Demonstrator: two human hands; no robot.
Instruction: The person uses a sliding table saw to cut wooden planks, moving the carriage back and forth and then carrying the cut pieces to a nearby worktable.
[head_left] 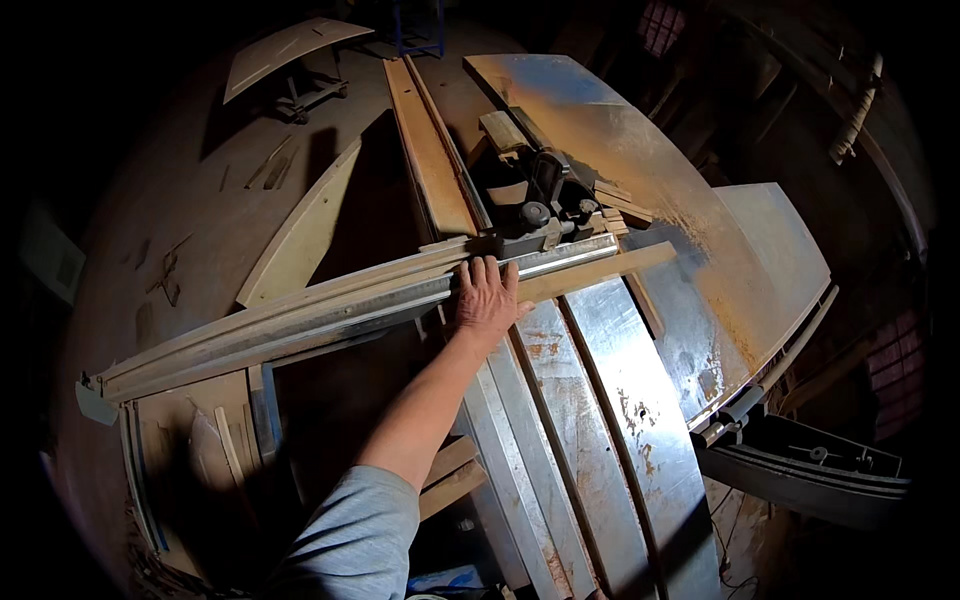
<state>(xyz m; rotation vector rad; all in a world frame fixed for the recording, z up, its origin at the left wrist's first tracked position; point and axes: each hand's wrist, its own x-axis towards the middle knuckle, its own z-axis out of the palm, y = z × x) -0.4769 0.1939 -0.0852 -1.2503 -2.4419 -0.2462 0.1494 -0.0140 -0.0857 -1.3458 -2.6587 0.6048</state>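
Note:
My left hand (487,300) reaches up from the lower edge and lies over a long metal fence (300,334). Its fingers curl over the fence's upper edge, and the thumb points right. The fence runs across a sliding table saw (640,400) with a bare metal top. Just right of my thumb, a wooden strip (600,274) rests along the fence. Beyond the fingers is a dark clamp-like assembly with a round knob (535,215). My right hand is out of view.
Small wood offcuts (622,205) lie beside the assembly. Sawdust covers part of the far metal table (590,120). A long wooden rail (432,150) extends away. A curved pale panel (305,225) stands beyond the fence, and a wheeled stand (320,98) is farther back. A dark slotted arm (800,470) juts out at right.

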